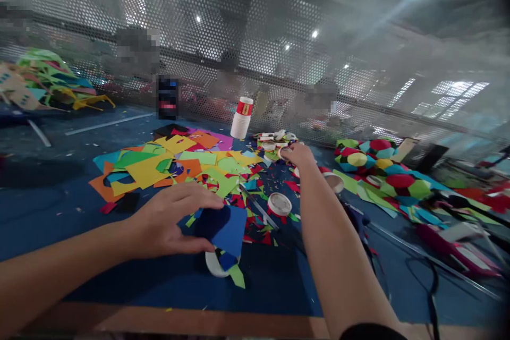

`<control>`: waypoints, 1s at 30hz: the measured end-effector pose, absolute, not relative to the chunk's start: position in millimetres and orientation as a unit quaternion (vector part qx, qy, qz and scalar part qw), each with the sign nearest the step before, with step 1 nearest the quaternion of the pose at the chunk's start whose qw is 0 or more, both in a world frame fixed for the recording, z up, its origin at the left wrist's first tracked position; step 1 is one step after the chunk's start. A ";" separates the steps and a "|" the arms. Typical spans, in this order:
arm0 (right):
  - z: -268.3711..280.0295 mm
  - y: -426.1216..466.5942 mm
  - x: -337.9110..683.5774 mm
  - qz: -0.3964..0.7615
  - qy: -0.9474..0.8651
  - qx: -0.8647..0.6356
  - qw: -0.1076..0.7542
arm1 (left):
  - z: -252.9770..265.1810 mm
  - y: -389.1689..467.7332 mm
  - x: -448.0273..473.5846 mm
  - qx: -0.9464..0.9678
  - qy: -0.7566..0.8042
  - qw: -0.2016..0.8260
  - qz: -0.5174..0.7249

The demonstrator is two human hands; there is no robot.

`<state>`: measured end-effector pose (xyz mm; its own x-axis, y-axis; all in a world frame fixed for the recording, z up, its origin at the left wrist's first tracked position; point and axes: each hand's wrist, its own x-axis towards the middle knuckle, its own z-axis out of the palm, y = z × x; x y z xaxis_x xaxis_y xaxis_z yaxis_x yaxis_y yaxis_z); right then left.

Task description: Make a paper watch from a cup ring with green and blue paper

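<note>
My left hand (175, 223) is curved around the near edge of a blue piece of paper (227, 226), thumb below and fingers above. Under that paper shows the white rim of a round piece (215, 265), with a light green paper strip (237, 276) sticking out. My right hand (298, 155) stretches across the table, its fingertips on a small white round piece (283, 152) like a cut cup end. Closer to me lies a similar white round piece (279, 204). Scissors or a thin metal blade (258, 206) rest among the paper scraps.
Coloured paper sheets (149, 170) spread at centre left. A stack of paper cups (241, 119) stands behind. Patchwork paper balls (398, 183), a magenta tool (458, 249) and a dark cable (432, 292) lie right. A perforated metal screen (271, 64) borders the blue table.
</note>
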<state>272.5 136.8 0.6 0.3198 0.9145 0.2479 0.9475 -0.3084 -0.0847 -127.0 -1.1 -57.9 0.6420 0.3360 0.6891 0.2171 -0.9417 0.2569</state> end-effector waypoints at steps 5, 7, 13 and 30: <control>-14.4 145.5 274.9 -0.074 -0.564 -0.814 0.115 | -58.2 -5.6 -127.4 0.907 0.152 0.102 0.380; -17.5 147.0 273.4 -0.082 -0.557 -0.816 0.127 | -58.9 -5.1 -127.5 0.906 0.153 0.113 0.377; -11.3 147.9 273.6 -0.051 -0.574 -0.804 0.146 | -63.4 -1.2 -130.9 0.906 0.174 0.121 0.365; 70.2 43.5 250.3 0.410 -0.749 -0.516 0.061 | -57.6 -12.3 -132.9 0.904 0.199 0.138 0.352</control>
<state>250.3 43.5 70.2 -0.4592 0.8236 -0.3330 0.7241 0.1298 -0.6773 -132.9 -12.3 -57.6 0.6733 0.4564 0.5816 0.2620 -0.8830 0.3895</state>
